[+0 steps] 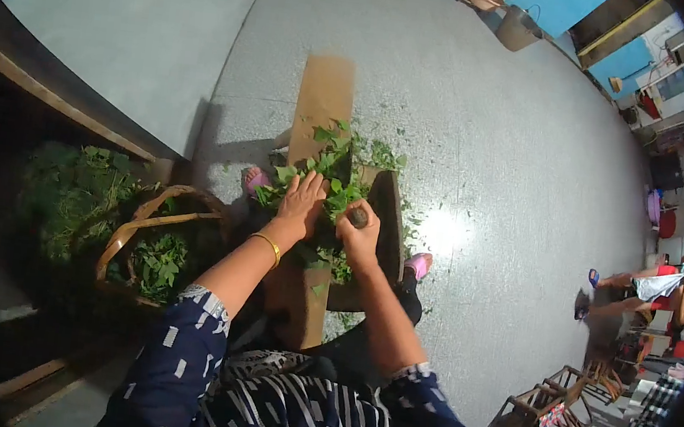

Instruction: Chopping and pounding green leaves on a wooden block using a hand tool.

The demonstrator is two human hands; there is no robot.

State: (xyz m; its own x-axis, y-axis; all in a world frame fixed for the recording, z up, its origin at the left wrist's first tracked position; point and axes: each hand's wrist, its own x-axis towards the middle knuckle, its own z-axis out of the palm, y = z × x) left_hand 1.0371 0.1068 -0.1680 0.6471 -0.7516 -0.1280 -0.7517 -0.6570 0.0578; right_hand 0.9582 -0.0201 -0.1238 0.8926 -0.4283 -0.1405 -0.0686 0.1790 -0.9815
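Note:
My left hand [303, 203] presses leafy green stems [325, 162] down on a long wooden board [324, 88], its fingers stretched forward. Close beside it, my right hand [359, 237] is closed around a round-ended handle [357, 217], seen end-on. The tool's working part is mostly hidden by my fist and the leaves. Under and to the right of my right hand is a wooden trough-like container [395, 219], with cut leaves in it. The board runs lengthwise away from my lap, along the container's left side.
A basket with a bent wooden handle [124, 233] holds more greens at left. Leaf scraps litter the grey floor [499, 168]. A metal bucket [519, 30] stands at the far right. Another person [675, 289] sits at the right edge, near wooden chairs [540, 413].

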